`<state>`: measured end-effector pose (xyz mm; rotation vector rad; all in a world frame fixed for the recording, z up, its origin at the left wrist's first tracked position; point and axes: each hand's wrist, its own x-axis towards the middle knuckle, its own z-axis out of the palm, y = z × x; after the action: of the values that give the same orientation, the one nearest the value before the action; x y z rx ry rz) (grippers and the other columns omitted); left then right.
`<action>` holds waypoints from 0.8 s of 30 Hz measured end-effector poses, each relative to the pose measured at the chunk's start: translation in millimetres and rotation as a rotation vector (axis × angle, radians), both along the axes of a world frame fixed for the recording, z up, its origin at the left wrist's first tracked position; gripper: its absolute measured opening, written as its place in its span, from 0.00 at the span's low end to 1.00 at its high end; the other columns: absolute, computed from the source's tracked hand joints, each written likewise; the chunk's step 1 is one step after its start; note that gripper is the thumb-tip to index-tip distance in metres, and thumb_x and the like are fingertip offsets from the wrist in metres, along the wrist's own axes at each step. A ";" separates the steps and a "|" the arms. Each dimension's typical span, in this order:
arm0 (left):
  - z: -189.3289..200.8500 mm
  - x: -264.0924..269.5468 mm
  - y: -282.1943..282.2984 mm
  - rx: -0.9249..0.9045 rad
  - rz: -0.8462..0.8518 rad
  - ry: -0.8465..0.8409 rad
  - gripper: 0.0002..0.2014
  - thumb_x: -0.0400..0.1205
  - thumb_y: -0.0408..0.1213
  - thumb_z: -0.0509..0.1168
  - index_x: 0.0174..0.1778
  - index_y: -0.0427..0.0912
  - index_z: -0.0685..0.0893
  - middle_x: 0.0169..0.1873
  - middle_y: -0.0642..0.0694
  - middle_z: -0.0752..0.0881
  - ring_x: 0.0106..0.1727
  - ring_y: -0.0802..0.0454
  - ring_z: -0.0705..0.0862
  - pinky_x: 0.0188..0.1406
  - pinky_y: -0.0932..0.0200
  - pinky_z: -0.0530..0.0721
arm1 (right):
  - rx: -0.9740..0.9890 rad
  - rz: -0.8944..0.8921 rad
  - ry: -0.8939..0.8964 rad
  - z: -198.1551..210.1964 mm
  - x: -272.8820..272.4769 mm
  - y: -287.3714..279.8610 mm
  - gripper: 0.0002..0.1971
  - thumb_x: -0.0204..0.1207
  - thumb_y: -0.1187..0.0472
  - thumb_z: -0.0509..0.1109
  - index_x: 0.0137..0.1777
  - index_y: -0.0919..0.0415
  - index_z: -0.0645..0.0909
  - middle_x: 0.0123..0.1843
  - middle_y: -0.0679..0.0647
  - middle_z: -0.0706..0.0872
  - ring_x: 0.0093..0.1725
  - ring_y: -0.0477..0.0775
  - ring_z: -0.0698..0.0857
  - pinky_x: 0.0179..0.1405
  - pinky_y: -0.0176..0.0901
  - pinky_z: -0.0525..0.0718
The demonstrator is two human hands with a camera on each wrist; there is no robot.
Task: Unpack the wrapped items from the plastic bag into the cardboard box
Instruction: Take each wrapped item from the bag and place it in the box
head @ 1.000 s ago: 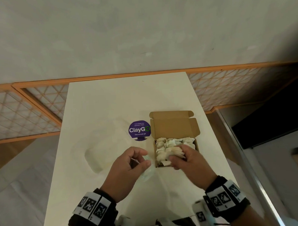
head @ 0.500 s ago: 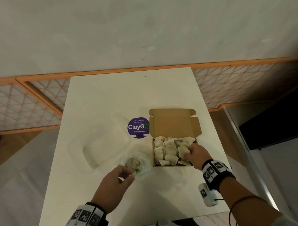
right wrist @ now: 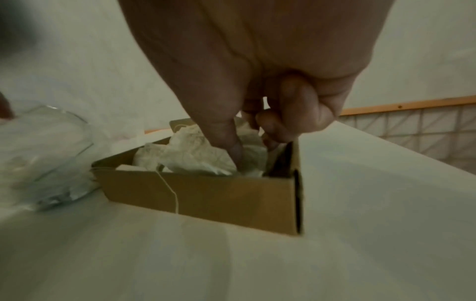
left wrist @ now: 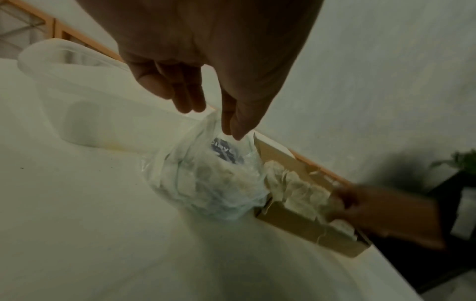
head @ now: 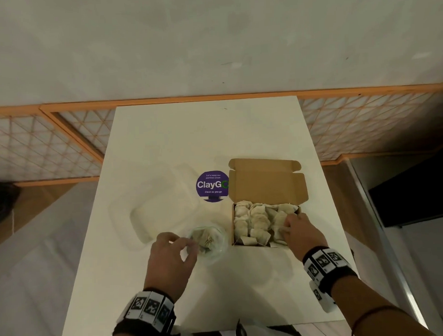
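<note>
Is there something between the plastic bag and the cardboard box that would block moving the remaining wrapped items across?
Nothing visible does. The plastic bag stands right beside the cardboard box, whose lid is folded back. Only the right hand occupies the box's right corner; the left hand pinches the bag's top.

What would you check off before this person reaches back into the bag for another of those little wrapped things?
1. Plastic bag held up: ok, the left hand pinches its top edge.
2. Wrapped items left in the bag: ok, some show through the plastic.
3. Right hand free: not ok, its fingers are down among the wrapped items in the cardboard box.
4. Box lid open: ok, folded back.
5. Room left in the box: cannot tell, it looks nearly full.
6. String inside the box: not ok, one hangs over the front wall.
</note>
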<state>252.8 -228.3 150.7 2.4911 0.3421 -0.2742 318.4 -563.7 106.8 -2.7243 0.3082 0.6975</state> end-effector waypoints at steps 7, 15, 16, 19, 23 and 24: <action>-11.4 2.6 8.4 -0.013 -0.101 0.213 0.24 0.84 0.28 0.62 0.74 0.53 0.82 0.83 0.53 0.65 0.69 0.46 0.83 0.72 0.49 0.83 | 0.220 0.348 -0.201 64.6 -15.5 79.8 0.07 0.88 0.48 0.62 0.56 0.49 0.78 0.54 0.44 0.78 0.49 0.48 0.81 0.50 0.46 0.85; 0.2 7.8 4.0 -0.073 -0.278 0.169 0.38 0.79 0.21 0.56 0.83 0.60 0.73 0.88 0.61 0.62 0.72 0.47 0.83 0.73 0.51 0.82 | 0.154 0.816 -0.048 36.5 -23.5 186.1 0.17 0.89 0.64 0.58 0.75 0.64 0.77 0.71 0.62 0.80 0.58 0.63 0.87 0.55 0.56 0.87; 2.3 7.3 2.3 -0.081 -0.307 0.154 0.39 0.78 0.21 0.56 0.82 0.62 0.72 0.88 0.62 0.61 0.70 0.48 0.84 0.71 0.52 0.83 | 0.084 0.800 -0.034 33.6 -23.1 190.6 0.18 0.90 0.65 0.57 0.76 0.66 0.75 0.72 0.65 0.79 0.60 0.65 0.87 0.58 0.56 0.87; 10.9 6.3 -4.5 -0.053 -0.396 0.159 0.39 0.80 0.21 0.57 0.83 0.63 0.70 0.90 0.62 0.55 0.74 0.49 0.81 0.76 0.55 0.79 | -0.052 0.744 -0.012 32.5 -22.8 198.3 0.17 0.91 0.65 0.56 0.76 0.67 0.75 0.74 0.64 0.82 0.70 0.62 0.85 0.69 0.53 0.82; 18.1 6.2 -8.9 -0.033 -0.462 0.195 0.39 0.82 0.21 0.57 0.85 0.62 0.66 0.90 0.64 0.49 0.74 0.47 0.80 0.76 0.52 0.79 | -0.073 0.708 0.000 28.4 -21.0 199.4 0.19 0.93 0.63 0.55 0.80 0.66 0.73 0.79 0.62 0.80 0.78 0.60 0.80 0.79 0.52 0.74; 18.2 6.3 -8.6 -0.036 -0.482 0.207 0.40 0.82 0.20 0.57 0.86 0.63 0.65 0.90 0.65 0.48 0.74 0.46 0.79 0.77 0.51 0.79 | -0.065 0.702 0.018 27.0 -20.9 199.5 0.20 0.93 0.63 0.55 0.81 0.65 0.73 0.80 0.62 0.79 0.79 0.60 0.79 0.80 0.52 0.73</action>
<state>259.1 -236.9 168.9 2.4841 -0.1895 -0.7276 297.6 -364.3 133.8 -2.8724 -0.6683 0.8848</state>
